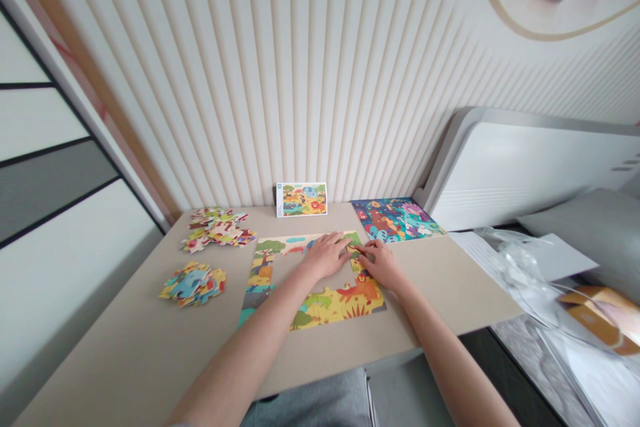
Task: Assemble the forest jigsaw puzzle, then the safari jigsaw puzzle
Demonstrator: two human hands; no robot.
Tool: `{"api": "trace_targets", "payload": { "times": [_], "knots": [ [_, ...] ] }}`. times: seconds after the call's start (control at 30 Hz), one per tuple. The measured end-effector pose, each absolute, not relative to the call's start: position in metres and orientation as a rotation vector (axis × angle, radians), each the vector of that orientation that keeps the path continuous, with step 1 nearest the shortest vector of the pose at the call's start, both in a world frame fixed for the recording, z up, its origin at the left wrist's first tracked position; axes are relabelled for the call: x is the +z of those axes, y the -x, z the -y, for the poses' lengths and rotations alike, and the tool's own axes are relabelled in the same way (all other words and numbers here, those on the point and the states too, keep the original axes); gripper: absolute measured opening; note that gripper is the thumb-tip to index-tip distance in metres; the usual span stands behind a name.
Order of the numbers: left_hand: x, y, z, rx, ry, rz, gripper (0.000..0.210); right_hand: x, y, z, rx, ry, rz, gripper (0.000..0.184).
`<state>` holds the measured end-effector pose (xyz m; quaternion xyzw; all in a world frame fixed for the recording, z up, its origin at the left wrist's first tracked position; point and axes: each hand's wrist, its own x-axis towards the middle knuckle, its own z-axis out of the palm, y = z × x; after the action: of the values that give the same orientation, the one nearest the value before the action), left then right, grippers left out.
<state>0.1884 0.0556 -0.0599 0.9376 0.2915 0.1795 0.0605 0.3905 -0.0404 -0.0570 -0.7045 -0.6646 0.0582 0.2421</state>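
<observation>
A jigsaw puzzle (320, 310) with a bright animal scene lies on the table, its border joined into a frame around a bare middle. My left hand (327, 255) rests over the upper right of this frame, fingers stretched out and flat, hiding part of the top edge. Close beside it, my right hand (381, 263) is at the right border, its bent fingers drawn together on a puzzle piece (353, 249) near the upper right corner. The fingertips partly cover that piece. An orange lion shows on the border below my right hand.
Loose pieces form two piles, a far left pile (217, 230) and a nearer pile (195, 285). A picture card (301, 200) leans upright against the ribbed wall. A dark blue finished puzzle (395, 219) lies at the back right. Right of the table (450, 293) are papers and plastic wrapping (520, 260).
</observation>
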Motion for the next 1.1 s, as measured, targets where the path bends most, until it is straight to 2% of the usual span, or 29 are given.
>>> {"api": "trace_targets", "payload": {
  "times": [0.27,0.67,1.1],
  "knots": [
    [-0.059,-0.191,-0.055,0.554,-2.842,-0.903,0.051,-0.046,-0.371,0.052,-0.096,1.934,1.947,0.033],
    [-0.062,-0.194,-0.051,0.59,-2.849,-0.894,0.044,-0.036,-0.362,0.058,-0.19,1.946,2.088,0.04],
    [-0.057,-0.189,-0.045,0.671,-2.888,-0.799,0.035,-0.037,-0.361,0.052,-0.157,1.929,2.134,0.036]
  ]
}}
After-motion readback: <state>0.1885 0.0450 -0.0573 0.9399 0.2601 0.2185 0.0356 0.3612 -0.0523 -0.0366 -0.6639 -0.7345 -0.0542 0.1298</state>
